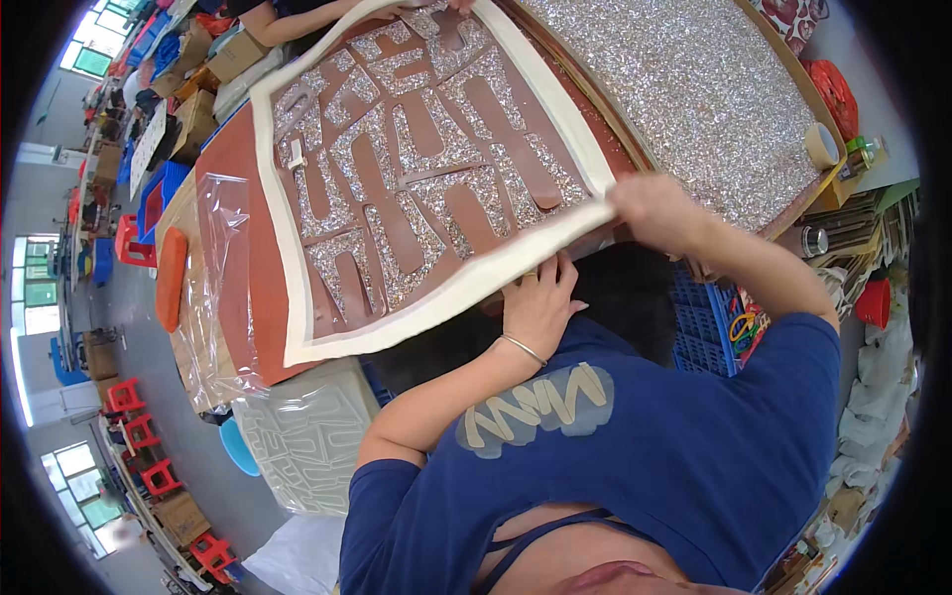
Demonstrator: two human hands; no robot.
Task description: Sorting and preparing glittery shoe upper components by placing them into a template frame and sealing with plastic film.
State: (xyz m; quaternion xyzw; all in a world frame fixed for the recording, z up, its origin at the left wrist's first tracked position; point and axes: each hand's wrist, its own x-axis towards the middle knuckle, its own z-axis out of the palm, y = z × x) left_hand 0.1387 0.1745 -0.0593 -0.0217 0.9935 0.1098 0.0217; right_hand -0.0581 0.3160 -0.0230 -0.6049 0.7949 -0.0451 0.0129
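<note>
A large sheet (416, 178) with a cream border lies in front of me, its pinkish-brown surface patterned with silvery glitter shapes. My left hand (538, 307) is at the near border, fingers curled against its edge. At the near right corner, my right hand (659, 210) is closed around the border and slightly blurred. Across from me, a co-worker's hand (397, 12) rests at the far border. A small pale piece (297, 154) sits on the sheet's left part. Part of the reddish-brown work surface (238, 149) shows beneath the sheet.
Silver glitter (684, 89) fills a shallow tray at the right, with a tape roll (821, 145) at its corner. Left are clear plastic film (223, 288) and an orange block (171, 280). A pale patterned sheet (302, 436) lies lower left; a blue crate (699, 322) stands right.
</note>
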